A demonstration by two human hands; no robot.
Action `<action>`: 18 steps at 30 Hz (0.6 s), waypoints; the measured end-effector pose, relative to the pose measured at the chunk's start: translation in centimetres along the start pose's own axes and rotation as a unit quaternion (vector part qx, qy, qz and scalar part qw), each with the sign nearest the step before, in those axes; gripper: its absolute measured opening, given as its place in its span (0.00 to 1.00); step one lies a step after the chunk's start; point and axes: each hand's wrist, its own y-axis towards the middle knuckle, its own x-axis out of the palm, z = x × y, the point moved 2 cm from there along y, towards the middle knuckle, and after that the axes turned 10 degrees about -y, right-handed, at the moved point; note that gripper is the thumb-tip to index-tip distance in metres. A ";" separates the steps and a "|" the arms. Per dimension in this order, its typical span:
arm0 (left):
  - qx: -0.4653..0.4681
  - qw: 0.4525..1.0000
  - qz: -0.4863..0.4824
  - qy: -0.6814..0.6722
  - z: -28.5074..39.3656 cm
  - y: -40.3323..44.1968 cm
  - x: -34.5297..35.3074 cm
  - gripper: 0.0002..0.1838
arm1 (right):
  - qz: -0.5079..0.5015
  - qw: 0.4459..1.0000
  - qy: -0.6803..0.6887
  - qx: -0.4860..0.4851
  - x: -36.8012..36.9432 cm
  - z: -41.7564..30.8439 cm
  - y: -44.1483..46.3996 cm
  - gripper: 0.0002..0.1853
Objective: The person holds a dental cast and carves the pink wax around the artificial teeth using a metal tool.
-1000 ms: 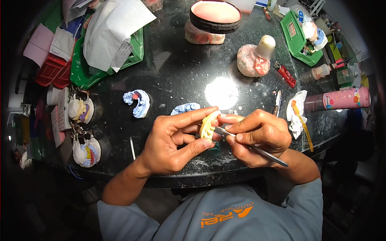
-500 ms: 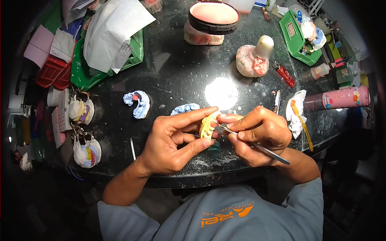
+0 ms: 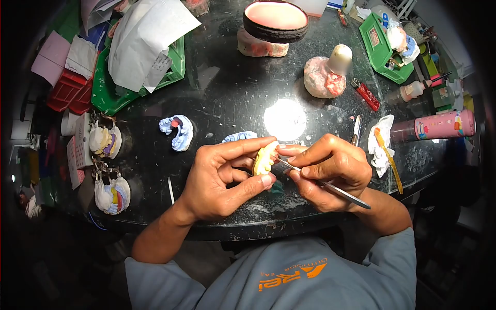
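Between the thumb and fingers of my left hand (image 3: 219, 181) is a yellow dental model (image 3: 264, 158), tilted with its row of teeth towards the right. My right hand (image 3: 333, 173) pinches a slim metal dental carving tool (image 3: 341, 194) like a pen. Its thin tip is at the model's right side; whether it touches cannot be made out. A fingertip of my right hand reaches to the model's upper edge. Just behind my left fingers lies a blue dental model (image 3: 239, 137), partly hidden. Another blue dental model (image 3: 178, 133) with a small red spot lies farther left.
Two mounted dental casts (image 3: 112, 194) (image 3: 105, 140) stand at the left. Behind are a green tray (image 3: 178, 64) with papers, a pink-filled round dish (image 3: 276, 35) and a stained lump with a domed cap (image 3: 324, 77). A knife (image 3: 356, 130), red lighter (image 3: 366, 96) and pink bottle (image 3: 445, 125) lie right.
The yellow model has turned slightly and shifted a little left in my left hand. My right hand and the carving tool have moved slightly left with it.
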 end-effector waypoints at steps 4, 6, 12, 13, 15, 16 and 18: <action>0.005 1.000 -0.006 -0.016 -0.1 0.0 -0.1 0.29 | -0.022 1.000 -0.016 -0.012 -0.1 -0.2 0.1 0.10; 0.008 1.000 -0.006 -0.016 -0.1 0.0 -0.1 0.29 | -0.019 1.000 -0.019 -0.009 -0.2 -0.2 0.1 0.10; 0.009 1.000 -0.005 -0.004 0.0 0.0 0.1 0.29 | 0.007 1.000 -0.006 -0.001 -0.1 0.1 -0.1 0.10; 0.009 1.000 -0.007 -0.004 0.0 0.0 0.0 0.30 | 0.001 1.000 -0.002 -0.006 -0.1 0.0 0.0 0.10; 0.009 1.000 -0.008 -0.006 -0.1 -0.1 -0.1 0.30 | -0.015 1.000 -0.007 -0.006 -0.3 -0.2 0.1 0.10; 0.009 1.000 -0.008 -0.009 -0.1 -0.1 -0.1 0.30 | -0.023 1.000 -0.011 -0.006 -0.3 -0.2 0.1 0.10; 0.012 1.000 -0.011 -0.013 -0.2 -0.1 0.0 0.30 | 0.002 1.000 -0.003 -0.004 -0.1 0.0 -0.2 0.10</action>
